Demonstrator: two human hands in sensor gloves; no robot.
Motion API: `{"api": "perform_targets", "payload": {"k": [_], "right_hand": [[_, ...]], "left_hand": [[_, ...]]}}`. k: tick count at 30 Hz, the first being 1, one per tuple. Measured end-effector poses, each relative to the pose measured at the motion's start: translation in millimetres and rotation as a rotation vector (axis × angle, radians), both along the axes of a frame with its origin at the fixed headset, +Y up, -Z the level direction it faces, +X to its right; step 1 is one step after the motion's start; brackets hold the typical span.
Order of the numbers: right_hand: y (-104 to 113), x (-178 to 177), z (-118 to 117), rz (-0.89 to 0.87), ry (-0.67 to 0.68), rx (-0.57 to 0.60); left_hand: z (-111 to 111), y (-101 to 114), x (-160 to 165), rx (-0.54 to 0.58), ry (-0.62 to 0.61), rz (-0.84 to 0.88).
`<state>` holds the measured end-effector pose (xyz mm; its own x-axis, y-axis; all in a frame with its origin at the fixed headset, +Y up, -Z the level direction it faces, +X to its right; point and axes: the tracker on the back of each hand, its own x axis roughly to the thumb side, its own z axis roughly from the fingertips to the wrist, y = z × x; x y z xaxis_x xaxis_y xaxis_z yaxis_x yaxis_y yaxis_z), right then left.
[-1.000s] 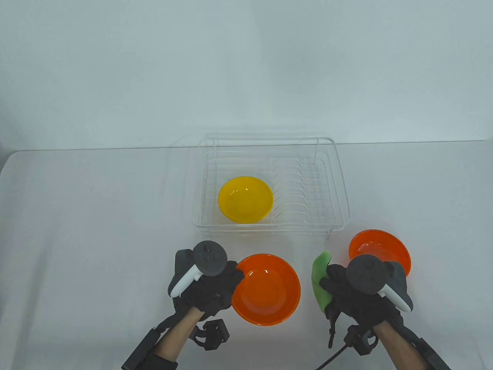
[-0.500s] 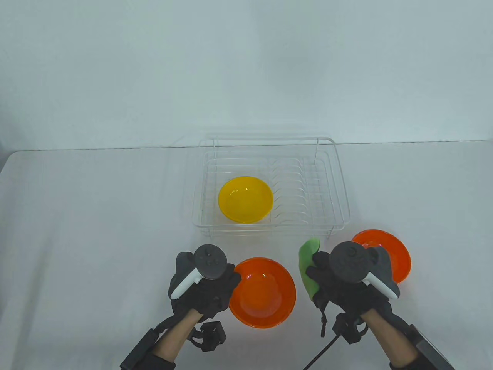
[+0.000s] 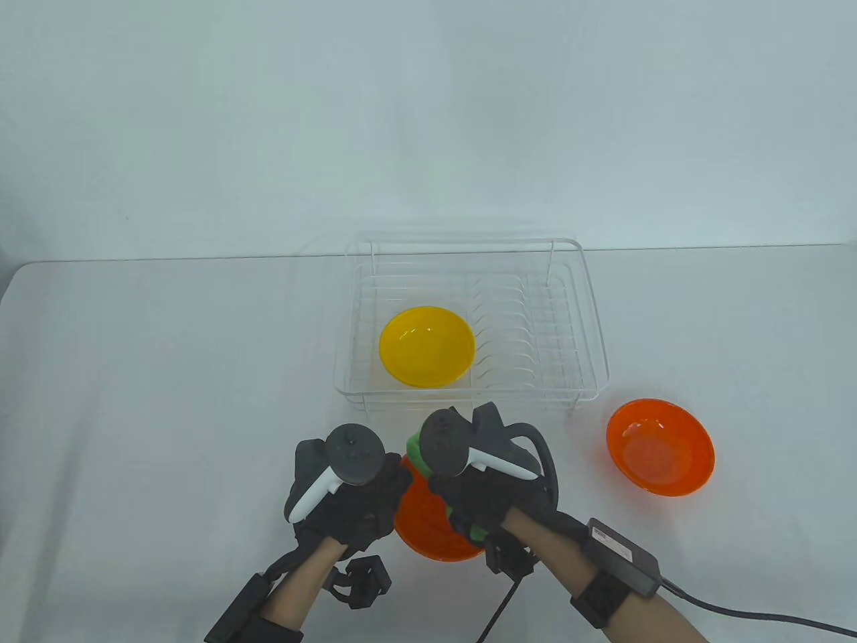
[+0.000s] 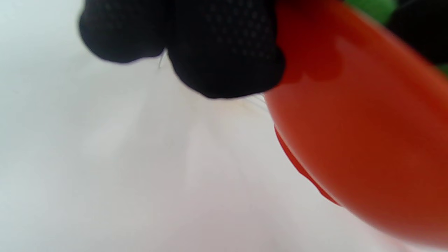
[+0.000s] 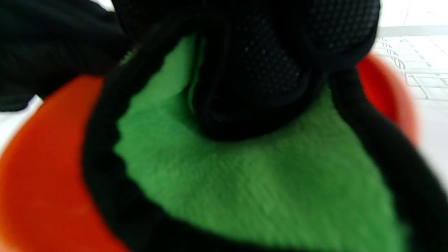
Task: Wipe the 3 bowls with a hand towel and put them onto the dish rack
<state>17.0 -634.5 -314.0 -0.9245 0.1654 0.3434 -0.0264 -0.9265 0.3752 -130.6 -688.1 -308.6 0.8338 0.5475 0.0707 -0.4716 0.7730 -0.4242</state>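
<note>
My left hand (image 3: 375, 499) grips the left rim of an orange bowl (image 3: 422, 529) near the table's front; the left wrist view shows its fingers (image 4: 224, 52) curled over the bowl's edge (image 4: 367, 122). My right hand (image 3: 472, 499) holds a green hand towel (image 3: 416, 450) and presses it into that bowl, covering most of it. Seen from the right wrist, the towel (image 5: 262, 182) lies inside the orange bowl (image 5: 42, 168) under my fingers (image 5: 259, 77). A second orange bowl (image 3: 660, 455) sits on the table to the right. A yellow bowl (image 3: 427, 346) rests in the white wire dish rack (image 3: 589, 315).
The rack stands at the table's middle, just beyond my hands, with its plate slots (image 3: 509, 335) on the right side. A cable (image 3: 736, 606) trails from my right forearm across the front right of the table.
My right hand has swung left with the towel, from beside the right orange bowl into the bowl that my left hand holds. That bowl has shifted slightly left and nearer.
</note>
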Motion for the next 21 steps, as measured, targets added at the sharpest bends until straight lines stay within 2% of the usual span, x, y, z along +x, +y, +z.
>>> {"api": "perform_targets", "payload": {"k": [3,6,11,13,15,18,21], "right_hand": [[-6,-8,-2,0.059,-0.017,0.009],[-8,-10,-3,0.036,-0.013,-0.008],[-9,-7,-6,-0.105,0.028,-0.213],[-10,-8,-4,-0.074,0.066,-0.297],[-11,-12,0,-0.002,0.117,-0.335],[-12,-18,7,0.163,0.162,-0.296],[-12,-23,14,0.379,0.164,-0.172]], "left_hand": [[0,2,-2,0.002,0.007,0.043],[0,3,-3,0.022,0.013,0.038],[-2,3,-5,0.011,0.017,0.070],[-2,2,-5,0.006,0.018,0.075],[-2,3,-5,0.009,0.019,0.068],[-2,3,-3,0.009,0.007,0.055],[-2,3,0,0.023,0.005,0.031]]}}
